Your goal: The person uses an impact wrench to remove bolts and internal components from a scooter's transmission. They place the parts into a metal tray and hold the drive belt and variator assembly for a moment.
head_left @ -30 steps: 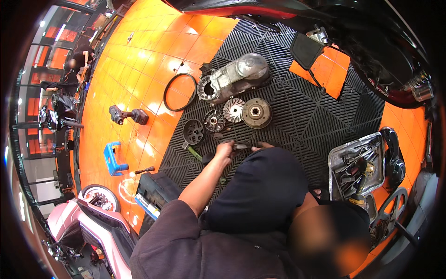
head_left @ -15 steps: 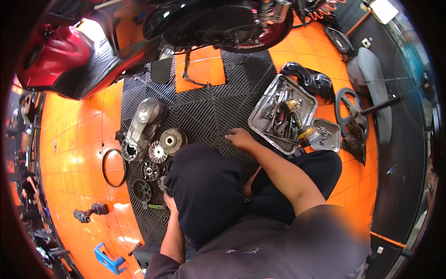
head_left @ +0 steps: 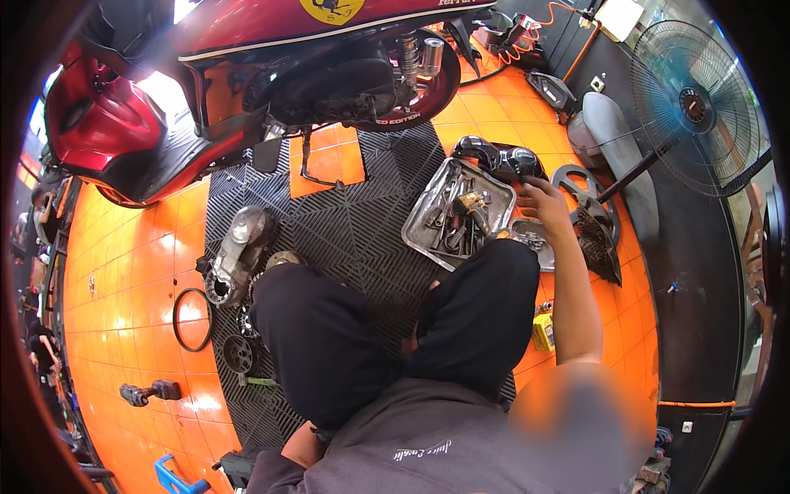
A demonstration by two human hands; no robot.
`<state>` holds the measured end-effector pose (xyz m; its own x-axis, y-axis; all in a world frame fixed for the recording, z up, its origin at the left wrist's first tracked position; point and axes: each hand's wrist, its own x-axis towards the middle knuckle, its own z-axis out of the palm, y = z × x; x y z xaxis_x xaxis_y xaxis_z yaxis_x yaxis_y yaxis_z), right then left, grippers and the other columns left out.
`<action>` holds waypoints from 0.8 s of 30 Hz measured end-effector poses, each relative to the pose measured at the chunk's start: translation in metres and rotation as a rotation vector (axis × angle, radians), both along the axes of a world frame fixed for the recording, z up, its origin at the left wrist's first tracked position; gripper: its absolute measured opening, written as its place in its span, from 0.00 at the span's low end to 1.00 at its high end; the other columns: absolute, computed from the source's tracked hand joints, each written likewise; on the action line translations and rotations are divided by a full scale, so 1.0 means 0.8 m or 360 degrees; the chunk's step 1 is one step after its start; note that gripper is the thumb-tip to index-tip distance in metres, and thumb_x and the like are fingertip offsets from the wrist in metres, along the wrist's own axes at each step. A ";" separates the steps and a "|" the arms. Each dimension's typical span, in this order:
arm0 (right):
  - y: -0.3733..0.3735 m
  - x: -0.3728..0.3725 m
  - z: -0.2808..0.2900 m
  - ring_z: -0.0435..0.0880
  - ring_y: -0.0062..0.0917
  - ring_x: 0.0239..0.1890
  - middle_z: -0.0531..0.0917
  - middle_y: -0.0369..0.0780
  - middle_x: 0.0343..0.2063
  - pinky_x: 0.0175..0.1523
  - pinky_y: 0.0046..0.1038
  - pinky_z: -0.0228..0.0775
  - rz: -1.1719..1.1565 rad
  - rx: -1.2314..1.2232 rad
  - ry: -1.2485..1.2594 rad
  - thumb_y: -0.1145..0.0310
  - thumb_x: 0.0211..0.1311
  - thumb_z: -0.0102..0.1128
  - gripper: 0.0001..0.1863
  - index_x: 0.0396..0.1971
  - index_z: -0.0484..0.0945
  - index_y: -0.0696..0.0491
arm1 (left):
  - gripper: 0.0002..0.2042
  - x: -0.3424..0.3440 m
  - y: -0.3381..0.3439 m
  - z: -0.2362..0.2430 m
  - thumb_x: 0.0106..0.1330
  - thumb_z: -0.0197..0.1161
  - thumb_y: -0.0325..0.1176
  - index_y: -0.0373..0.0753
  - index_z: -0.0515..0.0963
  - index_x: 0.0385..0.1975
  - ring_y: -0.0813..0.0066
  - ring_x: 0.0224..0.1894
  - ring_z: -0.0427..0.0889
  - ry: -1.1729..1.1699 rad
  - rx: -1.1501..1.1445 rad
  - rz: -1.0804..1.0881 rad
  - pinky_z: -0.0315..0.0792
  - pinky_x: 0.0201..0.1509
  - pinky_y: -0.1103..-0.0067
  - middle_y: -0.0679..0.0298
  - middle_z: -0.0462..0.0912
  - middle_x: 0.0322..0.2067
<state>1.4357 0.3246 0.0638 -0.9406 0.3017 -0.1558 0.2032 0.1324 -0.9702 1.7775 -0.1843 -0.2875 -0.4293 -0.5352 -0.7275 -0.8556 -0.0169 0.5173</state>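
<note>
My right hand (head_left: 541, 202) is stretched out to the right with its fingers apart and nothing visible in them. It is above the small metal tray (head_left: 545, 257), beside the big metal tray (head_left: 424, 216) of hand tools. A yellow and black power tool (head_left: 473, 207) lies on those tools. Just beyond my fingers is a glossy black cover (head_left: 518, 161). My left hand (head_left: 306, 445) is low beside my left thigh; its fingers are hidden. Left of my knees lie a grey metal crankcase cover (head_left: 243, 235), a dark round drum (head_left: 239, 354) and a black drive belt (head_left: 192, 319).
A red scooter (head_left: 280, 78) stands across the far side, over the black ribbed mat (head_left: 354, 230). At the right are a standing fan (head_left: 695, 107), a wheel-like ring (head_left: 586, 193) and a yellow box (head_left: 544, 333). A cordless impact wrench (head_left: 150, 392) lies on the orange tiles at left.
My right hand has moved from over the mat to the right, beyond the small tray, its fingers now spread. The left hand has drawn back from the loose parts toward my thigh.
</note>
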 end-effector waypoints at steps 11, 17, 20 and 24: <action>0.011 -0.023 -0.225 0.81 0.39 0.48 0.82 0.47 0.44 0.49 0.40 0.72 0.0252 0.0897 -0.0828 0.56 0.54 0.61 0.28 0.52 0.76 0.57 | 0.25 -0.026 -0.004 -0.012 0.63 0.58 0.42 0.30 0.70 0.55 0.53 0.47 0.79 -0.0235 -0.0002 0.0000 0.72 0.53 0.67 0.48 0.79 0.45; -0.002 -0.126 -0.271 0.77 0.44 0.55 0.75 0.51 0.55 0.60 0.44 0.65 0.0434 0.1773 -0.1278 0.59 0.54 0.56 0.35 0.62 0.64 0.57 | 0.25 -0.109 -0.001 -0.035 0.64 0.58 0.42 0.30 0.71 0.55 0.54 0.46 0.79 -0.0352 0.0056 -0.0025 0.73 0.52 0.67 0.49 0.79 0.44; 0.002 -0.160 -0.294 0.79 0.42 0.54 0.78 0.50 0.52 0.60 0.44 0.64 0.0511 0.1828 -0.1635 0.61 0.54 0.54 0.31 0.59 0.67 0.59 | 0.24 -0.149 -0.005 -0.046 0.64 0.58 0.42 0.30 0.71 0.54 0.55 0.46 0.79 -0.0396 0.0063 -0.0048 0.73 0.51 0.67 0.50 0.80 0.44; 0.035 -0.134 -0.340 0.81 0.42 0.48 0.82 0.50 0.45 0.56 0.42 0.63 0.0691 0.2147 -0.1376 0.57 0.50 0.58 0.32 0.51 0.70 0.65 | 0.24 -0.204 -0.008 -0.048 0.64 0.57 0.42 0.31 0.71 0.54 0.55 0.45 0.80 -0.0452 0.0100 -0.0114 0.73 0.51 0.68 0.50 0.80 0.43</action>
<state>1.3282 0.3525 -0.2081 -0.7656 0.3999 -0.5039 0.3110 0.9158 0.2543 1.6147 -0.1909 -0.3262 -0.2385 -0.4610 -0.8548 -0.9662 0.0241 0.2566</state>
